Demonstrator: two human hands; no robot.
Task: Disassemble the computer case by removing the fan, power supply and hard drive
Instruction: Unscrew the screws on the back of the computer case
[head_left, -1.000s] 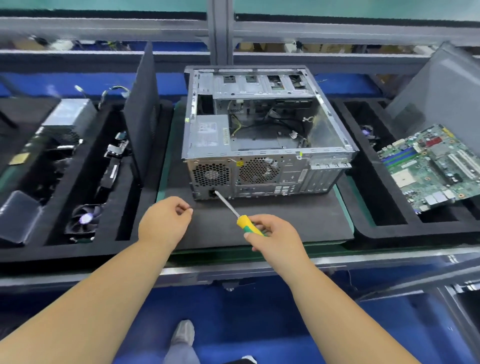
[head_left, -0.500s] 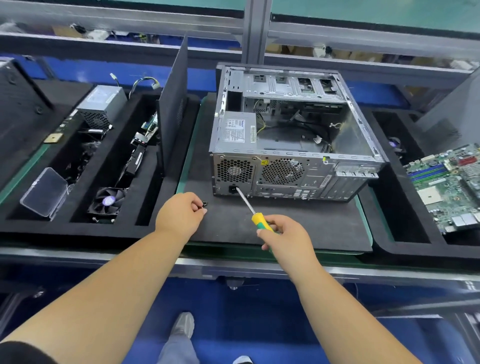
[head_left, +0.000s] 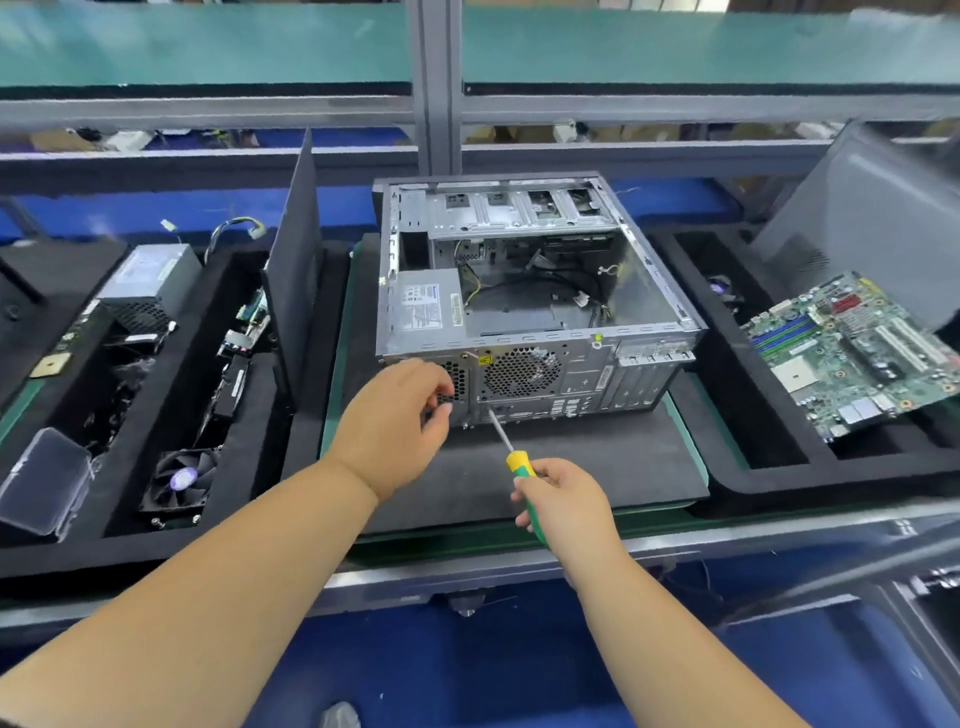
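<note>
The open grey computer case (head_left: 649, 332) lies on a black foam mat (head_left: 597, 462), its rear panel facing me. Inside at the left sits the power supply (head_left: 423, 306) with a white label. The round fan grille (head_left: 522, 371) shows on the rear panel. My right hand (head_left: 566, 504) grips a screwdriver (head_left: 519, 462) by its yellow-green handle, and the tip touches the rear panel just below the fan grille. My left hand (head_left: 395, 426) is at the power supply's rear vent with fingers curled. I see nothing held in them.
A black foam tray on the left holds a removed power supply (head_left: 150, 280), a loose fan (head_left: 179, 480) and a clear plastic box (head_left: 44, 480). An upright dark panel (head_left: 293, 260) stands beside the case. A motherboard (head_left: 852, 353) and a grey side panel (head_left: 872, 218) rest on the right.
My left hand rose from the mat to the case's rear panel. The screwdriver tip shifted right, from the power socket to below the fan grille.
</note>
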